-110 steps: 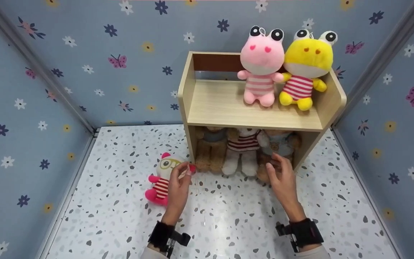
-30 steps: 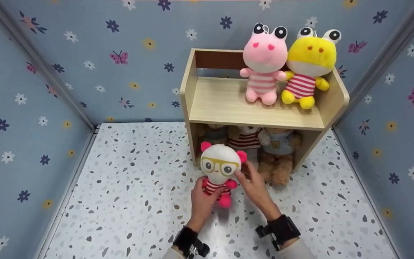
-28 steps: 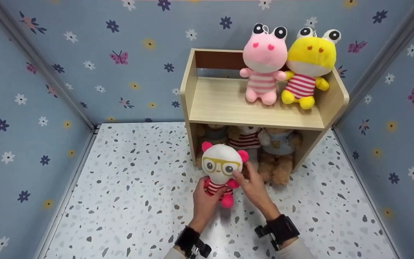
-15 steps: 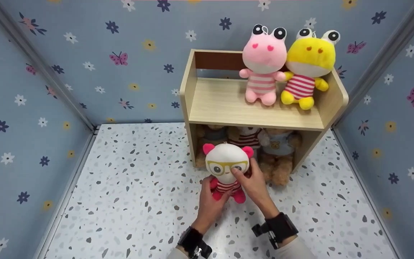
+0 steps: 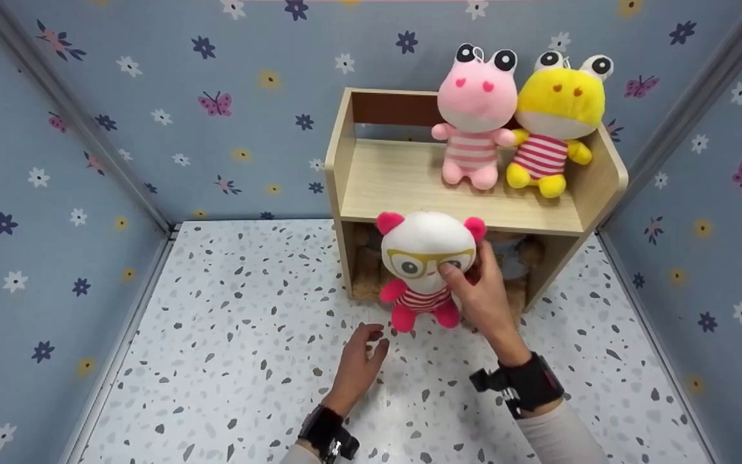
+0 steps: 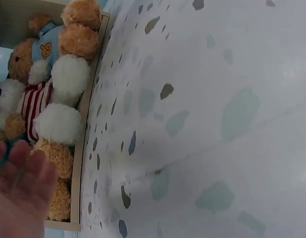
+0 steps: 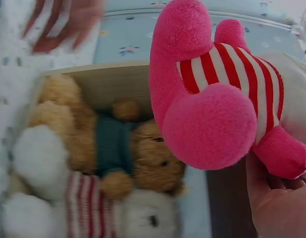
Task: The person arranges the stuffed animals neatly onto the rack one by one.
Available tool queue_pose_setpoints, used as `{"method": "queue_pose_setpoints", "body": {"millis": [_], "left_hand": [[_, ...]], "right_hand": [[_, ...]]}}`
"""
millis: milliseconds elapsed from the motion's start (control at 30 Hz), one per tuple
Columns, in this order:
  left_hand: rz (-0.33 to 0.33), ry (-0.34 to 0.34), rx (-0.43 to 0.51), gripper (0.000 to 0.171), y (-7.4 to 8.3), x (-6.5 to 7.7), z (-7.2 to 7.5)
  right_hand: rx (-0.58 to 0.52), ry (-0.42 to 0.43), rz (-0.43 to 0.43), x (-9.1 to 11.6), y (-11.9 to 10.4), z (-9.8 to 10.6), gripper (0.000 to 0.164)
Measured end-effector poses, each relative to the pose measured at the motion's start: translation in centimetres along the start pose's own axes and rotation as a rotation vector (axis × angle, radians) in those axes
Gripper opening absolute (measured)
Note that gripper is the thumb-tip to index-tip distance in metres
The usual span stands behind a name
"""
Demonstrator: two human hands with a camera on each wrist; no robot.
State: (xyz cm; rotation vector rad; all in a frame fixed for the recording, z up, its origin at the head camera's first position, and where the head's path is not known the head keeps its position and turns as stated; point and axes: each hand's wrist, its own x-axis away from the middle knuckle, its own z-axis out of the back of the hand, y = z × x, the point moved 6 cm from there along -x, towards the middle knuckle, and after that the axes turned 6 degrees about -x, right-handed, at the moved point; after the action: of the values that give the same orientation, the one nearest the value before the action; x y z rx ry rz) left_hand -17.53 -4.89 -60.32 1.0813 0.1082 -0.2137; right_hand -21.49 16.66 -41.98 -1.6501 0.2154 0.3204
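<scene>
A plush panda [image 5: 428,258] with yellow glasses, pink ears and limbs and a red-striped shirt is held up in front of the shelf. My right hand [image 5: 484,296] grips its head from the right side, thumb on the face. In the right wrist view the panda's striped body [image 7: 237,79] and pink feet fill the upper right, with the right hand [image 7: 279,203] below. My left hand [image 5: 357,361] is apart from the panda, low over the floor, fingers loosely bent and holding nothing. The left wrist view shows that left hand [image 6: 24,183] near the lower compartment.
A wooden two-tier shelf [image 5: 384,177] stands against the flowered wall. A pink frog plush [image 5: 474,116] and a yellow frog plush [image 5: 554,122] sit on its upper right. Below are a green-shirted teddy bear [image 7: 115,144], a white striped-shirt plush [image 6: 36,106] and a blue-shirted teddy bear [image 6: 51,42].
The panda went from the floor at left into both hands. Then the left hand let go and drew back down-left, while the right hand raised the panda toward the upper shelf.
</scene>
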Motion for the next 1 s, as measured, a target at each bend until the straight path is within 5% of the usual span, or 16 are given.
{"method": "queue_pose_setpoints", "body": {"millis": [267,433,733,1000], "left_hand": [[-0.037,-0.053,-0.443,0.022,-1.3,0.6,0.5],[-0.054,-0.080,-0.610,0.034,-1.6,0.7,0.9],[-0.014,-0.167,-0.601,0.040,-1.6,0.5,1.2],[0.020,-0.186,-0.610,0.039,-1.7,0.6,1.1]], "right_hand": [[-0.089,-0.029,0.198,-5.0,-6.6,-0.9,0.061],[-0.091,-0.039,0.328,-9.5,-9.2,-1.6,0.056],[-0.031,0.047,0.233,-15.4,-10.2,-3.0,0.056],[-0.043,0.075,0.102,-19.7,-8.4,-4.6,0.055]]}}
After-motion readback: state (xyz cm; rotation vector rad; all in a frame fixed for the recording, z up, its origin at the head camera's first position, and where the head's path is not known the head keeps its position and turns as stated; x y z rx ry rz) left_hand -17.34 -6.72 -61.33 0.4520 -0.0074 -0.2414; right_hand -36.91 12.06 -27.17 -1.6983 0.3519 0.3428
